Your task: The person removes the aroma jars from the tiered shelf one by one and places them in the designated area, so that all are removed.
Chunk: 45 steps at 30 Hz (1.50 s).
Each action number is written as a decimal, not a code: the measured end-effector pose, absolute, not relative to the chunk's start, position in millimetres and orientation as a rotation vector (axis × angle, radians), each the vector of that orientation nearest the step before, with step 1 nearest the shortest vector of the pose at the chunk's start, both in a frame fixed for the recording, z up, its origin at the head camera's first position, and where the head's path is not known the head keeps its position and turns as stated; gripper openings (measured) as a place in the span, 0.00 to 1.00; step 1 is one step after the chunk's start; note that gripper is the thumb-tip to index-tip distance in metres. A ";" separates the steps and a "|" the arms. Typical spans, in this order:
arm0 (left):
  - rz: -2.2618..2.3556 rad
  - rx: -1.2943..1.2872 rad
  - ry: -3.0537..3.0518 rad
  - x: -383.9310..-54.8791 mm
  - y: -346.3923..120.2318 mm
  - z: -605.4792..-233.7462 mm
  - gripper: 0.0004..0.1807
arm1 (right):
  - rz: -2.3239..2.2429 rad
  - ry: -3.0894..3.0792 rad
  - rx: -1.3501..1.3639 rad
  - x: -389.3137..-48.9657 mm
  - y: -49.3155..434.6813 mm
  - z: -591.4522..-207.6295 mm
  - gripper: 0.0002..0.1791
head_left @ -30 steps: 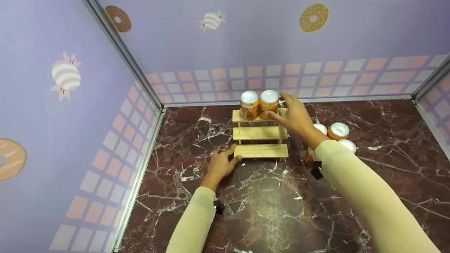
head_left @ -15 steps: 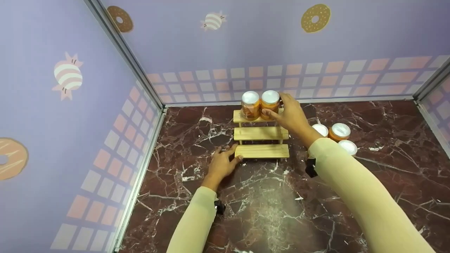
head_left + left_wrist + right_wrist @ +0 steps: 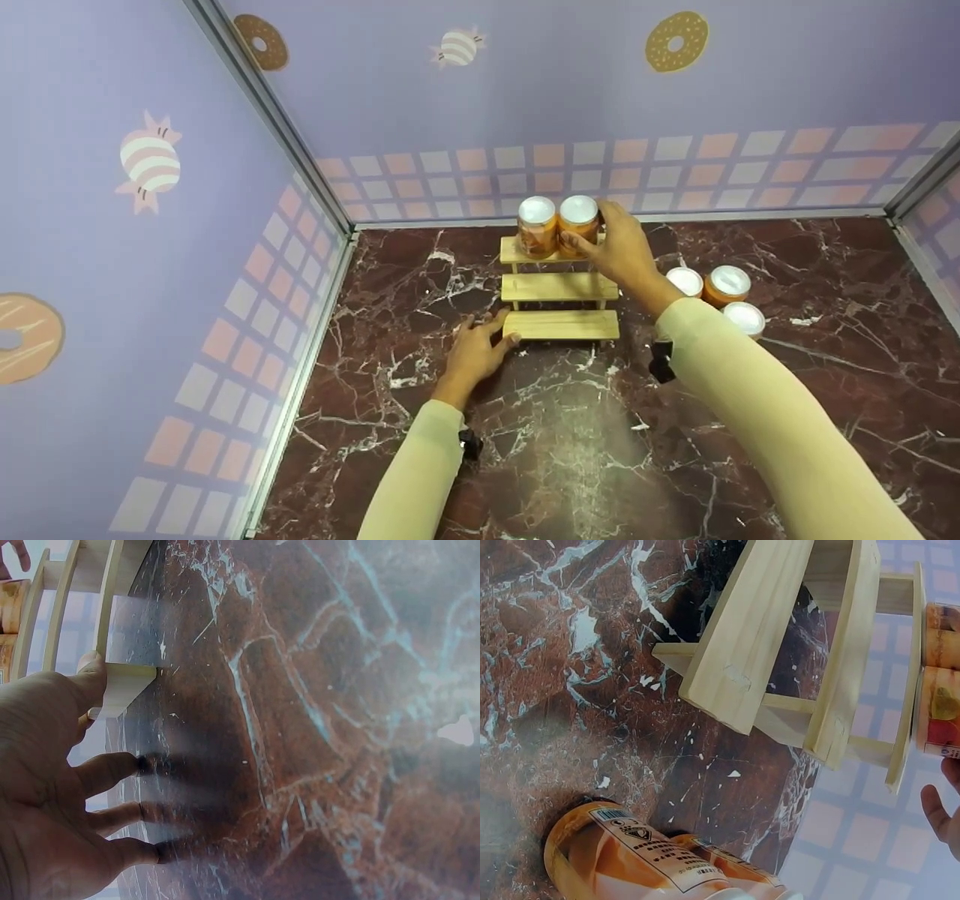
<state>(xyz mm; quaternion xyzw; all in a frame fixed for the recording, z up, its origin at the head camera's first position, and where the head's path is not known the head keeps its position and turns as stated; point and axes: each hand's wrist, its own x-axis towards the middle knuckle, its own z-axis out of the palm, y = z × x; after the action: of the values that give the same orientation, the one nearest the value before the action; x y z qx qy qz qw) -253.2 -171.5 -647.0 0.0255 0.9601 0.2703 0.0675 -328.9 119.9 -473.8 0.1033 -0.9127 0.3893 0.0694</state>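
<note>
A three-tier wooden stand point(image 3: 561, 325) stands on the marbled tabletop. On its top tier two orange-labelled jars with white lids sit side by side, a left jar point(image 3: 537, 227) and a right jar point(image 3: 578, 217). My right hand point(image 3: 622, 251) holds the right jar, thumb in front and fingers round its far side; the right wrist view catches only part of that hand point(image 3: 943, 817) beside the jar point(image 3: 939, 709). With thumb and forefinger, my left hand point(image 3: 474, 352) grips the left end of the bottom tier, its other fingers spread toward the tabletop point(image 3: 112, 802).
Several similar jars point(image 3: 727, 282) are grouped on the table right of the stand, partly behind my right sleeve; two lying labels-up in the right wrist view belong to nearby jars point(image 3: 637, 851). A patterned back wall point(image 3: 510, 90) rises close behind the stand, another wall point(image 3: 202, 300) at left.
My right forearm has shifted slightly left, covering a jar beside the sleeve that showed before. Both jars on the top tier and my left hand keep their places.
</note>
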 end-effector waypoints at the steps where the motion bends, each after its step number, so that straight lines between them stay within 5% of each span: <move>1: 0.799 0.081 2.899 -253.6 -170.9 -647.3 0.41 | 1.177 -2.740 0.309 -328.1 120.6 -474.0 0.43; 26: 0.803 0.178 2.966 -252.7 -170.3 -645.1 0.44 | 1.036 -2.556 0.442 -300.2 179.3 -477.7 0.42; 33: 0.903 0.082 2.865 -241.9 -165.1 -618.8 0.39 | 1.016 -2.537 0.467 -286.3 199.4 -478.0 0.44; 45: 0.850 0.077 2.886 -252.1 -169.6 -639.5 0.39 | 0.978 -2.524 0.502 -256.2 231.4 -477.6 0.40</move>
<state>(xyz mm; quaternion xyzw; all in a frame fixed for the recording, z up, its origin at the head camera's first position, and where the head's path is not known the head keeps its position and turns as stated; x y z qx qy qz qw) -252.1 -169.6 -639.5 0.0256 0.9568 0.2819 0.0659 -256.2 231.4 -477.6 0.1788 -0.8995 0.3487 0.1931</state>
